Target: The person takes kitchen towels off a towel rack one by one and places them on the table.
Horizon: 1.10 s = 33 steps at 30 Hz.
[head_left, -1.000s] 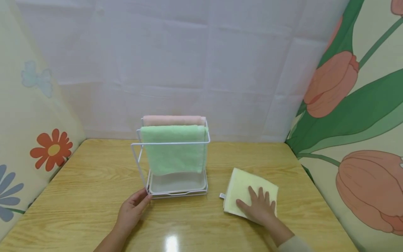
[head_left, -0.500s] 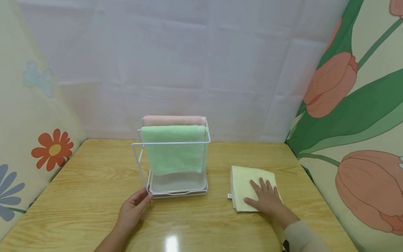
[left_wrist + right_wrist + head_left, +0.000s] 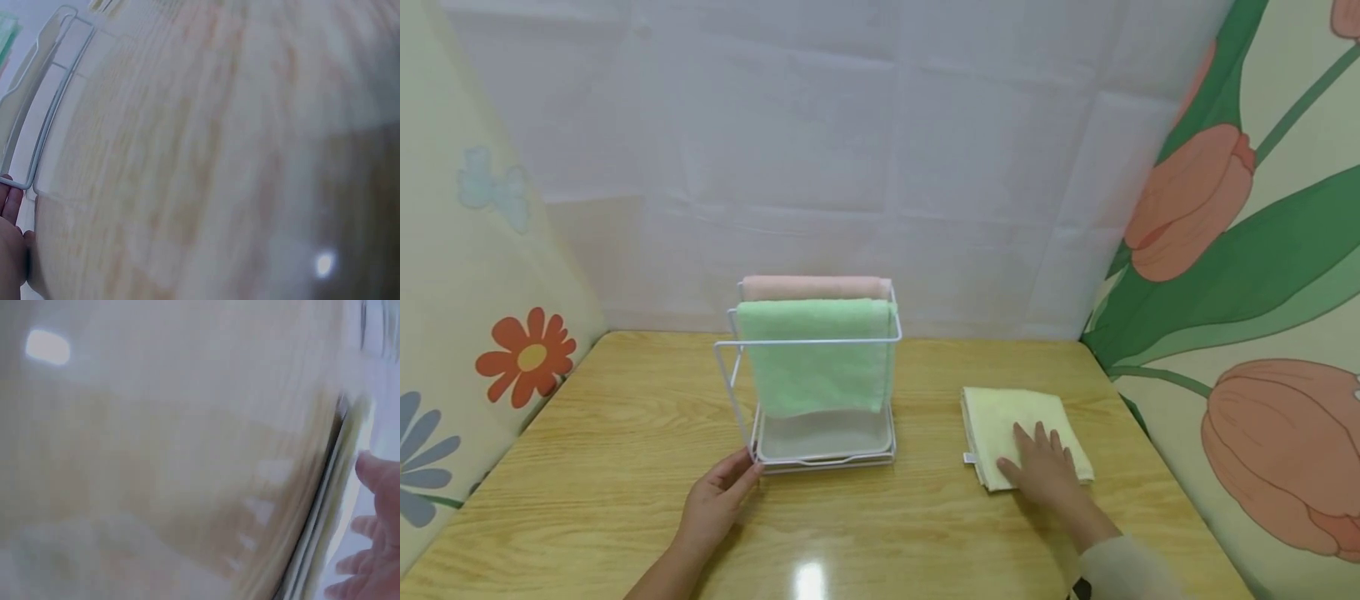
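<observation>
A white wire towel rack (image 3: 805,341) stands left of centre in the head view. My left hand (image 3: 715,497) grips its front left bottom corner between thumb and fingers; the left wrist view shows these fingers (image 3: 14,203) at the wire base. Over the rack's bars hang a green towel (image 3: 816,358) and, behind it, a pink towel (image 3: 812,288). To the right, a folded yellow towel (image 3: 1000,417) with a small white tag lies on the table. Spread fingers of my right hand (image 3: 1043,471) rest on its top. Its folded layers (image 3: 331,506) show edge-on in the right wrist view.
A pale tray (image 3: 823,435) sits in the rack's base under the towels. The wooden table (image 3: 865,533) ends at a white cloth backdrop (image 3: 985,167). Flower-printed panels (image 3: 1277,450) border it on both sides.
My right hand has slid the yellow towel to the right and slightly away, turning it as it went. The left hand and the rack have stayed in place.
</observation>
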Tool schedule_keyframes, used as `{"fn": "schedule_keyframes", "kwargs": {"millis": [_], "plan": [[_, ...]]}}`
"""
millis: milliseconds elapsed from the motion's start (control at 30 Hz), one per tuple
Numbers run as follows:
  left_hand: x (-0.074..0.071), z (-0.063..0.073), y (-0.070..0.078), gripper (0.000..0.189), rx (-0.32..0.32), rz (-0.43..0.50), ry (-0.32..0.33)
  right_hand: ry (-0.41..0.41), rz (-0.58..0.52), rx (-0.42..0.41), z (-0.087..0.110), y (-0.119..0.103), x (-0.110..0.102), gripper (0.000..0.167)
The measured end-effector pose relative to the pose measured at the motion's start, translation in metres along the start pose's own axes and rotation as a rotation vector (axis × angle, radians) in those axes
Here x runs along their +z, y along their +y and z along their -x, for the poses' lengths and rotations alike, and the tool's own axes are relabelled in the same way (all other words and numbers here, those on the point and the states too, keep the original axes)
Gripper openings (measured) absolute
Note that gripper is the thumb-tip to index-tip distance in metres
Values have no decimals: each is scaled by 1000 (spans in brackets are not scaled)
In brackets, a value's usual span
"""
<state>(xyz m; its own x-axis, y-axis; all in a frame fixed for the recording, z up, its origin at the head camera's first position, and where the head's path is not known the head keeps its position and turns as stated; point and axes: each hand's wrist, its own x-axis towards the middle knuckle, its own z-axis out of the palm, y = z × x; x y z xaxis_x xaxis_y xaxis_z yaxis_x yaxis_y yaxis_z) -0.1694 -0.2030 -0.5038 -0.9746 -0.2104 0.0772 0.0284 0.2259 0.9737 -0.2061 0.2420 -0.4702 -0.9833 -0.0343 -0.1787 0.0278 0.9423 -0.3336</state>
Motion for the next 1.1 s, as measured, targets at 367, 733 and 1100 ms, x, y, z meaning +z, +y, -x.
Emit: {"fn": "schedule_keyframes", "kwargs": {"millis": [367,733,1100], "plan": [[-2,-1,-1,45,-32,-2,-6,-80,-32,8,39,-49,19,78],[-1,-1,-3,44,-24,-5,-6,-78,-49,58,16,-32,19,81],[0,1,-1,43,3,26,1,-79,-94,22,-19,3,-3,82]]}}
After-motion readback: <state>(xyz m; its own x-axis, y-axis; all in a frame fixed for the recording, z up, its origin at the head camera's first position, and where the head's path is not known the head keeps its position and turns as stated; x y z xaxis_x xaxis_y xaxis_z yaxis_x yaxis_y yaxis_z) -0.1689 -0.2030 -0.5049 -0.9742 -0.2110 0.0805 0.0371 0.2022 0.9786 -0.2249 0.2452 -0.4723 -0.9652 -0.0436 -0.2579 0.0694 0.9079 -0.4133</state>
